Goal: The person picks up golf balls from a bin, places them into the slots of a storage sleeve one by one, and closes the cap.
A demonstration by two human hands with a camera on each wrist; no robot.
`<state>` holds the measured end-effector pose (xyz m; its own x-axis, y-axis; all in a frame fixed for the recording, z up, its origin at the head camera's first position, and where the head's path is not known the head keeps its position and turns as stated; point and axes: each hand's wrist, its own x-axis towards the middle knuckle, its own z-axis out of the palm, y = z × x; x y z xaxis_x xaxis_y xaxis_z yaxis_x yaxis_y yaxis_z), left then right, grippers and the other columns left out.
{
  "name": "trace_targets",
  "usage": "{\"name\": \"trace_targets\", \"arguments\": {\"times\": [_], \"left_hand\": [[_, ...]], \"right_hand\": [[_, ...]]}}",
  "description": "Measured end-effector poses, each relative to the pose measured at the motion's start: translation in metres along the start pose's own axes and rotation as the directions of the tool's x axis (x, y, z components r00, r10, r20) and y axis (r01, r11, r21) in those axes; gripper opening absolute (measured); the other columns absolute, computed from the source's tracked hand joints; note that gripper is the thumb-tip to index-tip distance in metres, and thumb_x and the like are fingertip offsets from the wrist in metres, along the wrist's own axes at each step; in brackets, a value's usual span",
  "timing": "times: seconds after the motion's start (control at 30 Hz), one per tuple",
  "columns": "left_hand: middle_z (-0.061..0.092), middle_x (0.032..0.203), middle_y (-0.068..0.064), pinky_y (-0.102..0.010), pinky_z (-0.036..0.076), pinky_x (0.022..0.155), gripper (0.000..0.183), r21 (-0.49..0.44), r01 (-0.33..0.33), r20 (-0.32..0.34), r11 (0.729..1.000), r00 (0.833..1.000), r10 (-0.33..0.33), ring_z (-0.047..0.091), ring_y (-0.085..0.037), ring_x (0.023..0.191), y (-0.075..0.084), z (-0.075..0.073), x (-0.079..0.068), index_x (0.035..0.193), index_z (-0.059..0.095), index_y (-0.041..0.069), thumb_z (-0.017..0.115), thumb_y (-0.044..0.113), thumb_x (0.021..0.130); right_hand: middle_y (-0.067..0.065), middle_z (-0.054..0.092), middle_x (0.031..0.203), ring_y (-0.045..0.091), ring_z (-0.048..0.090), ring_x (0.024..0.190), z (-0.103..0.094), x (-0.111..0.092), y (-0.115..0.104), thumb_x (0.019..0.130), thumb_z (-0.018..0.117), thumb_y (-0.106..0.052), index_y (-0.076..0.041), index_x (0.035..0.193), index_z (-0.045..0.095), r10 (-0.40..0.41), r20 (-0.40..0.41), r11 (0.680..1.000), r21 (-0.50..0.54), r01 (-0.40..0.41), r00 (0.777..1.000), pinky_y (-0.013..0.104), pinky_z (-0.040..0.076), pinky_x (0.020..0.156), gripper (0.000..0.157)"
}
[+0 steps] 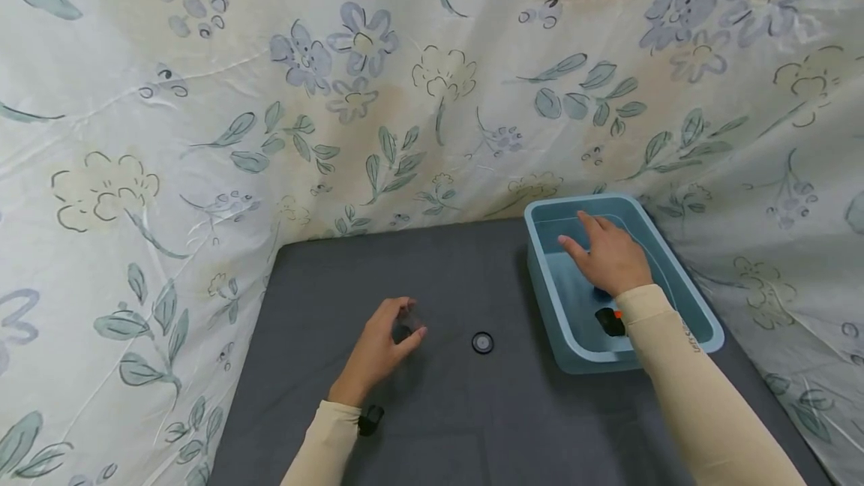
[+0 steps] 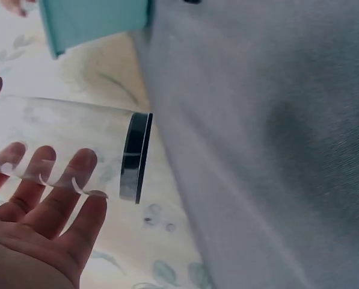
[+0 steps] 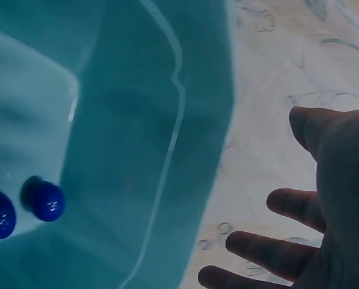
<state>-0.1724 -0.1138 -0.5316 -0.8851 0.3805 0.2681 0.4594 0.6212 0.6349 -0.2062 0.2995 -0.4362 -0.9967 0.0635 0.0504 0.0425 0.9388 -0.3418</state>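
Note:
My left hand (image 1: 374, 355) grips a clear cylindrical jar (image 1: 408, 319), fingers on one side and thumb on the other. In the left wrist view the jar lies sideways across the picture, with a black band (image 2: 136, 158) round one end. Over the blue plastic bin (image 1: 550, 295) my right hand (image 1: 610, 257) is spread, thumb apart and nothing held. Inside the bin, the right wrist view shows two shiny blue balls (image 3: 48, 201). A black object with an orange part (image 1: 610, 322) lies there too, partly covered by the right sleeve.
A small round disc with a black rim (image 1: 482, 343) lies on the dark grey tablecloth (image 1: 432, 403) between the left hand and the bin. Floral fabric (image 1: 432, 96) hangs behind the table and along both sides. The bin stands at the back right.

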Motion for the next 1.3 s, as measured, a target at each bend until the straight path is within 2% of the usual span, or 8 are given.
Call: {"name": "trace_targets", "arguments": {"times": [0.17,0.3,0.4,0.6,0.83,1.0,1.17,1.3], "left_hand": [[0.058,0.119,0.001,-0.038,0.053,0.089,0.048,0.022,-0.074,-0.04,0.997,0.996,0.075,0.057,-0.008,0.106,0.009,-0.013,0.003,0.133,0.048,0.028,0.062,0.047,0.091],[0.056,0.123,0.003,-0.038,0.053,0.09,0.049,0.038,-0.104,-0.044,0.994,0.993,0.106,0.056,-0.01,0.11,0.012,-0.02,0.005,0.135,0.048,0.026,0.062,0.046,0.092],[0.056,0.124,0.004,-0.037,0.053,0.089,0.049,0.048,-0.116,-0.046,0.992,0.992,0.118,0.057,-0.01,0.111,0.013,-0.024,0.007,0.136,0.047,0.026,0.062,0.044,0.093],[0.059,0.117,0.001,-0.038,0.055,0.078,0.051,0.068,-0.145,-0.082,0.987,0.985,0.151,0.059,-0.011,0.106,0.015,-0.032,0.01,0.137,0.047,0.024,0.065,0.038,0.092],[0.062,0.114,0.004,-0.032,0.052,0.076,0.053,0.118,-0.128,-0.106,0.985,0.984,0.14,0.056,-0.009,0.103,0.017,-0.038,0.011,0.136,0.051,0.021,0.068,0.04,0.089],[0.062,0.115,0.007,-0.029,0.051,0.075,0.052,0.144,-0.121,-0.106,0.982,0.985,0.137,0.054,-0.009,0.102,0.018,-0.042,0.011,0.135,0.051,0.024,0.068,0.04,0.089],[0.063,0.117,0.004,-0.033,0.052,0.082,0.052,0.147,-0.138,-0.106,0.979,0.982,0.155,0.056,-0.011,0.104,0.02,-0.046,0.011,0.134,0.053,0.02,0.071,0.038,0.088],[0.063,0.118,0.003,-0.035,0.052,0.085,0.053,0.15,-0.143,-0.108,0.978,0.981,0.16,0.057,-0.013,0.105,0.021,-0.048,0.009,0.134,0.053,0.018,0.071,0.037,0.088]], "right_hand": [[0.031,0.03,0.15,0.054,0.035,0.13,0.004,0.012,0.013,0.096,0.036,-0.065,-0.011,0.155,0.019,0.039,0.103,0.999,-0.003,-0.038,0.994,0.071,0.034,0.098,0.082],[0.032,0.031,0.149,0.054,0.034,0.131,0.009,0.021,0.025,0.096,0.035,-0.065,-0.007,0.154,0.02,0.061,0.171,0.998,-0.023,-0.058,0.983,0.07,0.032,0.101,0.083],[0.034,0.032,0.148,0.053,0.035,0.131,0.015,0.028,0.032,0.097,0.038,-0.061,-0.002,0.153,0.021,0.085,0.215,0.996,-0.051,-0.076,0.973,0.068,0.033,0.103,0.083],[0.037,0.033,0.145,0.055,0.039,0.127,0.027,0.041,0.046,0.098,0.044,-0.054,0.002,0.151,0.021,0.158,0.286,0.987,-0.087,-0.138,0.945,0.067,0.036,0.101,0.081],[0.041,0.035,0.14,0.056,0.044,0.121,0.042,0.047,0.058,0.098,0.049,-0.044,0.007,0.148,0.022,0.231,0.347,0.971,-0.145,-0.191,0.909,0.066,0.041,0.098,0.076],[0.041,0.041,0.134,0.055,0.049,0.116,0.046,0.054,0.061,0.096,0.054,-0.036,0.009,0.143,0.029,0.225,0.358,0.971,-0.162,-0.178,0.906,0.065,0.043,0.095,0.07],[0.041,0.045,0.129,0.053,0.052,0.111,0.054,0.059,0.071,0.094,0.058,-0.026,0.01,0.138,0.035,0.192,0.382,0.978,-0.152,-0.144,0.904,0.063,0.046,0.091,0.061],[0.041,0.046,0.128,0.051,0.055,0.107,0.063,0.059,0.075,0.095,0.055,-0.019,0.01,0.136,0.038,0.176,0.398,0.98,-0.157,-0.122,0.9,0.063,0.048,0.086,0.054]]}}
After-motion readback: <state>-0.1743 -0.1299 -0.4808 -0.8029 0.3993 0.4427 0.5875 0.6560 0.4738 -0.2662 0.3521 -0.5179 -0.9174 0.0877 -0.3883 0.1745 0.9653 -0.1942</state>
